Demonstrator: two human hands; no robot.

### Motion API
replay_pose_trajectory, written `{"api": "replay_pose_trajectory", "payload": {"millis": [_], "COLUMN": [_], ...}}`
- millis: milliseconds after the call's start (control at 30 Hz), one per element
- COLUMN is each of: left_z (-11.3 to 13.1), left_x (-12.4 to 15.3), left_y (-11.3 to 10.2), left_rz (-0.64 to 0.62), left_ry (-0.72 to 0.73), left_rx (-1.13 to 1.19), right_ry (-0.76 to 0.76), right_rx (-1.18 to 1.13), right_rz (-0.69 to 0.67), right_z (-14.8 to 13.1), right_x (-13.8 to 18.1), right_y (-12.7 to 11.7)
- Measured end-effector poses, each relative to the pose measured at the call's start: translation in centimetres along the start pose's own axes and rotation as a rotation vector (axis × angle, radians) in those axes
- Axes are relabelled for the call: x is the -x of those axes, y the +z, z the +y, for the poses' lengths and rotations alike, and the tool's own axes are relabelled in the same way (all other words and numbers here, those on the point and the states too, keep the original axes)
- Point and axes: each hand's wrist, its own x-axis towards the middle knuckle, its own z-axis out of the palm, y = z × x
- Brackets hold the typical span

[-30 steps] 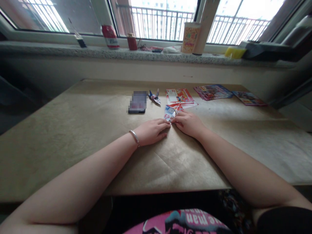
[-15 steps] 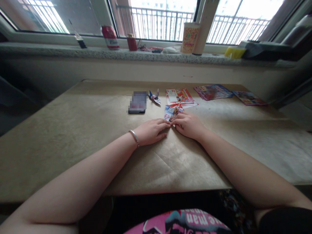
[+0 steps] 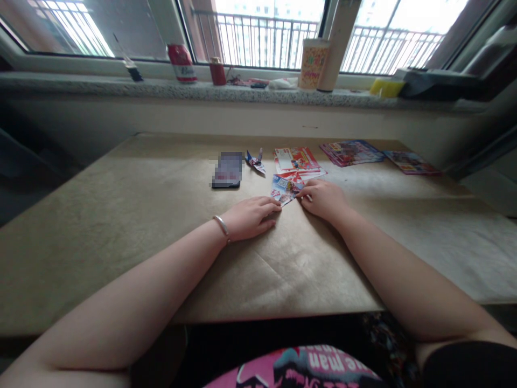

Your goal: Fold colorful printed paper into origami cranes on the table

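Observation:
On the table lies a small folded piece of printed paper [image 3: 284, 188], blue and white with a square code and red lettering. My left hand [image 3: 254, 215], with a silver bangle at the wrist, rests with its fingers stretched out, fingertips at the paper's near corner. My right hand [image 3: 323, 199] has its fingers bent together, thumb and index at the paper's right edge. Just beyond, to the left, stands a folded paper crane [image 3: 256, 163]. A dark phone [image 3: 227, 170], its screen blurred, is left of the crane.
Red-and-white printed sheets [image 3: 301, 160] lie behind the folded paper. Colourful leaflets [image 3: 352, 152] and another printed stack [image 3: 411, 163] are at the back right. On the windowsill [image 3: 250, 95] stand a red can [image 3: 181, 63], a small red bottle [image 3: 217, 71] and a patterned cup [image 3: 313, 63].
My right hand has slid right along the paper's edge, away from my left fingertips, uncovering more of the print. My left hand stays almost in place.

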Motion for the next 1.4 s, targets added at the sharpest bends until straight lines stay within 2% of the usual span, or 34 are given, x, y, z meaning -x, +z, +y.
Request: {"api": "replay_pose_trajectory", "payload": {"millis": [233,433,600,767,900,967,1200,1400], "left_z": [-0.1,-0.1,-0.4,-0.9,-1.1,-1.1,-1.0,-1.0], "left_x": [0.0,-0.1,-0.3,-0.6,-0.7,-0.8,-0.7,-0.8], "left_y": [0.0,0.2,0.6,0.9,1.1,1.1,1.1,1.2], "left_rz": [0.000,0.060,0.164,0.202,0.229,0.234,0.249,0.278], "left_ry": [-0.008,0.003,-0.092,-0.152,-0.158,-0.153,-0.120,-0.092], "left_rx": [0.027,0.060,0.010,-0.036,-0.035,-0.041,-0.032,-0.023], "right_ry": [0.147,0.147,0.039,-0.113,-0.175,-0.236,-0.430,-0.480], "right_rx": [0.059,0.098,0.007,-0.074,-0.077,-0.063,0.010,0.109], "right_rz": [-0.018,0.019,0.165,0.310,0.396,0.390,0.218,0.231], "right_z": [2.0,2.1,1.1,0.5,-0.1,-0.4,-0.5,-2.0], "right_x": [-0.3,0.0,0.2,0.3,0.5,0.4,-0.5,-0.1], "right_y": [0.0,0.2,0.5,0.8,0.5,0.4,1.1,0.2]}}
